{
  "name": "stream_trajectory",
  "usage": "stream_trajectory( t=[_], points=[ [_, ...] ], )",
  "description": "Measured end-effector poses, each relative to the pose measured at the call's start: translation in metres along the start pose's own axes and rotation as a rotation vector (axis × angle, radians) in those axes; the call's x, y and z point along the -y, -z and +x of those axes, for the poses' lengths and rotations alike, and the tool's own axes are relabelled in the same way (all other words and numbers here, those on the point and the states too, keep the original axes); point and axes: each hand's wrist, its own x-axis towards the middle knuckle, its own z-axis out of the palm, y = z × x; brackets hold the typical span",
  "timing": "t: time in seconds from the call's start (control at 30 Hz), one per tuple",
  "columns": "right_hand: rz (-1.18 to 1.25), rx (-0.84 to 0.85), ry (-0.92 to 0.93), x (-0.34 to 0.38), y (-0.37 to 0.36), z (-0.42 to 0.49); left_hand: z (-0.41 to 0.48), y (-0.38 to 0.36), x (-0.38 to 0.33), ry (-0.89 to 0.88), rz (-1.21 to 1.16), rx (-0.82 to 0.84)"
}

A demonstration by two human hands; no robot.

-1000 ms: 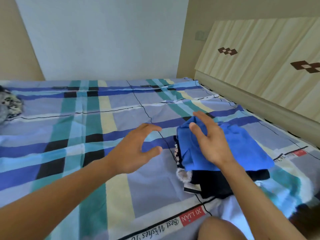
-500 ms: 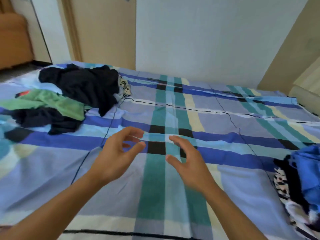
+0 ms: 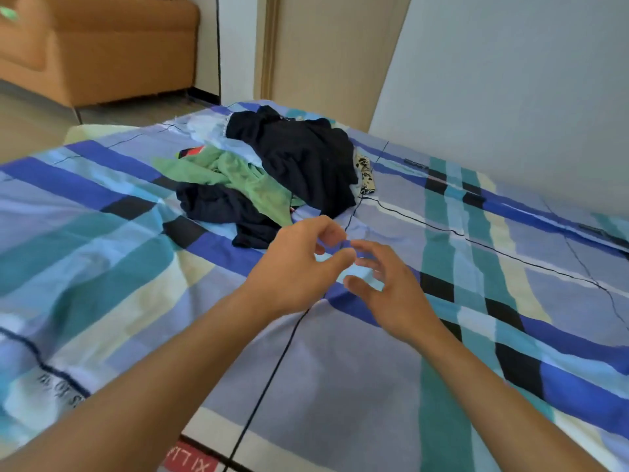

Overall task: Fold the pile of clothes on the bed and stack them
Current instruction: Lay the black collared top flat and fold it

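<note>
A loose pile of unfolded clothes point(image 3: 299, 158) lies on the far part of the bed: black garments on top, a green garment point(image 3: 238, 178) in the middle, a pale blue piece and a patterned piece at its edges. My left hand point(image 3: 299, 267) and my right hand point(image 3: 391, 291) hover side by side above the bedsheet, just short of the pile. Both have loosely curled fingers and hold nothing. The folded stack is out of view.
The bed point(image 3: 374, 369) is covered by a blue, teal and cream plaid sheet. An orange sofa point(image 3: 102, 46) stands on the floor beyond the bed's far left corner. A pale wall and a door frame run behind the bed.
The view has swung left from the folded stack to the unfolded pile. Both hands left the blue garment on the stack and moved towards the pile, closer together.
</note>
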Motion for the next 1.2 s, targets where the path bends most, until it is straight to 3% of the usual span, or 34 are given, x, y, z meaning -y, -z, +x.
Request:
stream_trajectory(
  t=[0.3, 0.47, 0.63, 0.7, 0.8, 0.9, 1.07, 1.2],
  points=[
    [-0.188, 0.133, 0.130, 0.008, -0.047, 0.109, 0.025, 0.022, 0.036, 0.282, -0.089, -0.154],
    [-0.501, 0.126, 0.027, -0.010, -0.055, 0.178, 0.033, 0.019, 0.042, 0.326, -0.057, -0.173],
    [-0.723, 0.249, -0.085, -0.034, -0.064, 0.220, 0.038, 0.013, 0.041, 0.354, -0.036, -0.166],
    [-0.569, 0.190, -0.106, -0.038, -0.071, 0.226, 0.039, 0.014, 0.043, 0.382, -0.041, -0.168],
    [-0.244, -0.069, -0.064, -0.035, -0.071, 0.220, 0.040, 0.018, 0.047, 0.428, -0.056, -0.172],
    [-0.030, -0.190, -0.090, -0.025, -0.053, 0.202, 0.041, 0.018, 0.050, 0.457, -0.098, -0.152],
    [0.084, -0.202, -0.160, 0.009, -0.011, 0.158, 0.039, 0.014, 0.049, 0.519, -0.193, -0.089],
    [-0.008, -0.111, -0.130, 0.031, 0.022, 0.104, 0.038, 0.012, 0.048, 0.565, -0.235, -0.076]
  ],
)
